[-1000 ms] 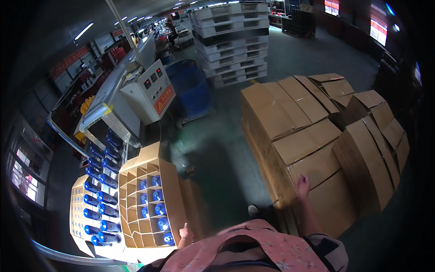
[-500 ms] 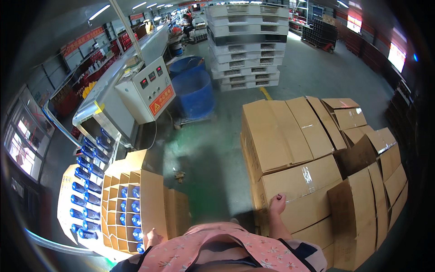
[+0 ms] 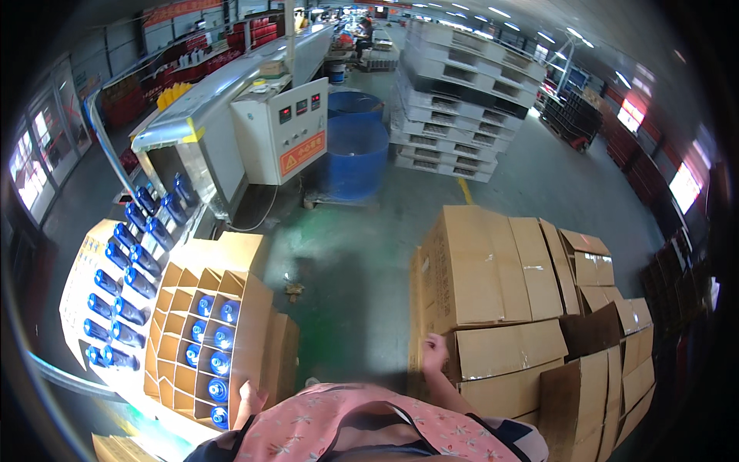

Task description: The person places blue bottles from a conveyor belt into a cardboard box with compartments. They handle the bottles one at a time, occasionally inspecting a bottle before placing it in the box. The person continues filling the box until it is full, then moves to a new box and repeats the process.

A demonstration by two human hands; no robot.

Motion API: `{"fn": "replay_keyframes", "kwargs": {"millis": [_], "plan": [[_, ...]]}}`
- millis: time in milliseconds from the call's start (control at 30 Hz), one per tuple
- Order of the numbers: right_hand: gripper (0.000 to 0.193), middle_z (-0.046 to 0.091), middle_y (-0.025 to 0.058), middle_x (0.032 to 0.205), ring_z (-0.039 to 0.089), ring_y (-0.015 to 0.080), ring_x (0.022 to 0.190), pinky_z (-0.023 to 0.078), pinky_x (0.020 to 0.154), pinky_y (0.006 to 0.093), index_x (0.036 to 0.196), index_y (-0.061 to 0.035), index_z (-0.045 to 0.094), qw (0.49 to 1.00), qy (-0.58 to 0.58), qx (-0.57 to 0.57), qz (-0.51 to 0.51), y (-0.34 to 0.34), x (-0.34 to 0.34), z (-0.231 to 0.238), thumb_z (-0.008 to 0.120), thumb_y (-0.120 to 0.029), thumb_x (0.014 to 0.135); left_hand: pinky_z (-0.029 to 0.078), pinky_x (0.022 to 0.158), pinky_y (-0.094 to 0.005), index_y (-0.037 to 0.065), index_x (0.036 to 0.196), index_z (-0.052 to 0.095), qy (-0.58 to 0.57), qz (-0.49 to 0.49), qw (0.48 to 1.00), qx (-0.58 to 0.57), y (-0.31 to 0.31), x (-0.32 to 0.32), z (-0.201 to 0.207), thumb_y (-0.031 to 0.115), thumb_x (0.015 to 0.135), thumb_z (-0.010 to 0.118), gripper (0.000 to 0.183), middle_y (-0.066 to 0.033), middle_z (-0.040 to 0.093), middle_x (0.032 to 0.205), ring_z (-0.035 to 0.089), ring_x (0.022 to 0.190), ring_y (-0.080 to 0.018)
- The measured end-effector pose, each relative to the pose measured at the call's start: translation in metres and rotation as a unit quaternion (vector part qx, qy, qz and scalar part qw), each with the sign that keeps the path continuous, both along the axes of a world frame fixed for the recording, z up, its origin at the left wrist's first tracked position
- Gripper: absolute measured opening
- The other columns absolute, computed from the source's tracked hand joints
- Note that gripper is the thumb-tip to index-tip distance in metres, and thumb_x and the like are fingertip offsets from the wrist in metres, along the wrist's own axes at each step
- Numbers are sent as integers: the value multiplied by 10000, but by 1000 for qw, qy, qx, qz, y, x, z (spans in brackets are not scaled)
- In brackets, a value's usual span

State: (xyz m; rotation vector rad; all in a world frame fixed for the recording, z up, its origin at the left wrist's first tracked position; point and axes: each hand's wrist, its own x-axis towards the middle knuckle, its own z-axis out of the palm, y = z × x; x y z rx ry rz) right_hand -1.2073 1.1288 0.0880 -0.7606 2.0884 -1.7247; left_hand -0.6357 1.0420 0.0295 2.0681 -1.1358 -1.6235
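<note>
The open carton (image 3: 250,327) has eight blue bottles (image 3: 220,363) upright in the two columns of its dividers (image 3: 185,300) nearest its right wall; many other cells are vacant. The carton's card walls look stiff yet thin, light in themselves, with the bottles probably making up most of the load. It would best be held low, on opposite walls, since the dividers look too flimsy to pull on. The bottles look smooth and shiny, so likely slippery; whether they are glass or plastic I cannot tell, and the neck or shoulder seems the natural grip.

The left hand (image 3: 250,399) is at the near end of the carton's right wall, with the bottle columns just to its left. Whether its fingers clamp the wall or merely rest by it, I cannot tell.

The right hand (image 3: 435,353) is well to the right of the open carton, in front of the stacked cartons (image 3: 493,266). Its fingers appear curled in with nothing visible in them; contact is unclear.

Standing blue bottles (image 3: 129,309) line the open carton's left side. A control box (image 3: 254,138) stands beyond it.
</note>
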Motion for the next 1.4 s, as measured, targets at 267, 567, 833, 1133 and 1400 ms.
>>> {"fn": "replay_keyframes", "kwargs": {"millis": [267,567,833,1133,1400], "plan": [[446,641,89,1094,609,150,918,503,751,293,1297,-53,467,846,-267,211,411,-217,166,28,646,-179,908,506,859,-389,14,928,584,215,305,909,183,27,13,87,531,944,496,524,-109,605,921,602,888,-243],[980,219,204,1543,350,323,1369,412,1012,491,1495,-7,151,716,-188,353,573,-332,354,60,713,-449,825,510,802,-357,1,1013,609,412,414,798,150,131,129,73,816,773,435,867,-114,621,929,600,834,-229],[776,425,237,1398,430,349,1285,449,942,564,1341,43,450,701,-209,393,557,-387,426,47,690,-480,821,493,780,-337,19,1070,614,275,488,816,143,82,178,98,704,807,516,740,-90,632,937,597,827,-213],[263,591,174,1043,604,300,948,556,747,432,1064,-2,615,735,-156,468,465,-412,443,9,615,-172,863,474,756,-313,39,1134,619,55,456,884,83,51,232,158,577,845,606,611,-63,644,946,592,819,-196],[882,431,217,1404,434,321,1292,388,1041,430,1410,68,312,847,224,270,399,-440,413,2,768,-254,727,476,820,-423,-32,1028,650,-225,535,813,47,25,206,58,436,899,589,490,-205,675,949,636,890,-334]]}}
